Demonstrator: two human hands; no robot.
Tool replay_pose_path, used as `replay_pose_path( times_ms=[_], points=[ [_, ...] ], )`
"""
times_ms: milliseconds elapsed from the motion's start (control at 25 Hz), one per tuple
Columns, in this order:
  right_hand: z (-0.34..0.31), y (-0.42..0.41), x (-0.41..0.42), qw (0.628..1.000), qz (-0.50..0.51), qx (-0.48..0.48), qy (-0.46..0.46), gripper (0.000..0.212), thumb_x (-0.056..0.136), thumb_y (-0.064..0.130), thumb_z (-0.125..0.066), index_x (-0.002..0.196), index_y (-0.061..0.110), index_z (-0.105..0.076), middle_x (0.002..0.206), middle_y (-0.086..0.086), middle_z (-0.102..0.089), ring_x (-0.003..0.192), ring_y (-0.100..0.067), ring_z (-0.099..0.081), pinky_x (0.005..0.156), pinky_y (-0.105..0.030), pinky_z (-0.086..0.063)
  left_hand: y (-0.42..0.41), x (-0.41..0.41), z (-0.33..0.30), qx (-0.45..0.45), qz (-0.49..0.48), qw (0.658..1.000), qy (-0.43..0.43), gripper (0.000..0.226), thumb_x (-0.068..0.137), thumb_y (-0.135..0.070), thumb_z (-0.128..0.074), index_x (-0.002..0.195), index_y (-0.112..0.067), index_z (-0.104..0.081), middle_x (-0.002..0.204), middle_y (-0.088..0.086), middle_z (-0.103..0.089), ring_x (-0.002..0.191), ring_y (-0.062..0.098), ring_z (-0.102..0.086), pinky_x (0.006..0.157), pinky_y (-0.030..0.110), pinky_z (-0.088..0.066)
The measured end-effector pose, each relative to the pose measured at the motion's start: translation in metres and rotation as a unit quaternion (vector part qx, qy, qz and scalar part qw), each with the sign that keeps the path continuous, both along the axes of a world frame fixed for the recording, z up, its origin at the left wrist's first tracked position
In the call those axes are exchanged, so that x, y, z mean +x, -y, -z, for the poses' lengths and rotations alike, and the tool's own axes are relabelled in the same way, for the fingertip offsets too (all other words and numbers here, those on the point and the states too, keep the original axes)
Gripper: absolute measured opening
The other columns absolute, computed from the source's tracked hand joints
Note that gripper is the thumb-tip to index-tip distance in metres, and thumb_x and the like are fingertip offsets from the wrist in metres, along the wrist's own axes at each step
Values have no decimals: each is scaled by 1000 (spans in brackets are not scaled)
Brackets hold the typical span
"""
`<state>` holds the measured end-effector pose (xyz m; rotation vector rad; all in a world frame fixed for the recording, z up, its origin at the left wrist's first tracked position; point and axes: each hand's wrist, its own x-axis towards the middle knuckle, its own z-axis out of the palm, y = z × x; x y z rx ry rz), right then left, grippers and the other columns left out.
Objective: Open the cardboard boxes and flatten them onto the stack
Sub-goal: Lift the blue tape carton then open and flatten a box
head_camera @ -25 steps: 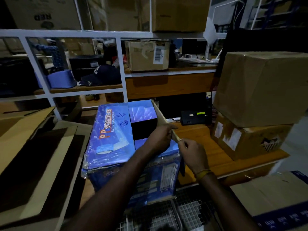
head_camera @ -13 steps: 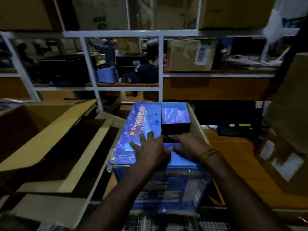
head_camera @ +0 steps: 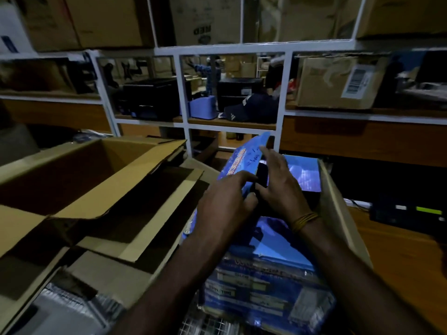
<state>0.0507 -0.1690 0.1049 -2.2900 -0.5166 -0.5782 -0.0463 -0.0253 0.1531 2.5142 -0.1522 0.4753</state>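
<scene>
The blue printed box [head_camera: 261, 281], glossy and wrapped in crinkled clear film, stood in front of the person at the left end of the brown wooden worktop [head_camera: 396, 257], its lower front over a white wire mesh [head_camera: 205, 322]. Its top was open. The left top flap [head_camera: 244, 158], blue with orange lettering, stood lifted and bowed, and the plain brown cardboard flap [head_camera: 338, 213] on the right side angled outward.

The left hand [head_camera: 225, 201] gripped the lifted flap at its near edge, fingers curled over the printed face and the forefinger stretched along it. The right hand [head_camera: 280, 187], a yellow thread band [head_camera: 304, 220] at its wrist, lay with straight fingers against the flap's inner side, over the dark opening; its grip was wide and held nothing.

To the left lay the stack [head_camera: 150, 213] of flattened brown corrugated sheets, matte with sharp folds, and on top of it an opened brown carton [head_camera: 79, 177] with its flaps spread. Behind ran a white metal shelf frame [head_camera: 232, 48] carrying cardboard cartons, a dark cap [head_camera: 251, 108] and a labelled brown box [head_camera: 338, 83].
</scene>
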Motion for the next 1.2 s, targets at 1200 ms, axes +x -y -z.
replay_pose_path(
  times_ms=[1200],
  points=[
    [32,-64,23,940,-99,-227,-236,74,90,68,-49,153,43,-22,163,-3,-22,146,-27,-29,117,-40,-30,-108,18,57,-75,36,984,-157,56,88,-48,-68,138,-26,-56,136,-2,-60,116,14,-61,85,25,-49]
  ],
)
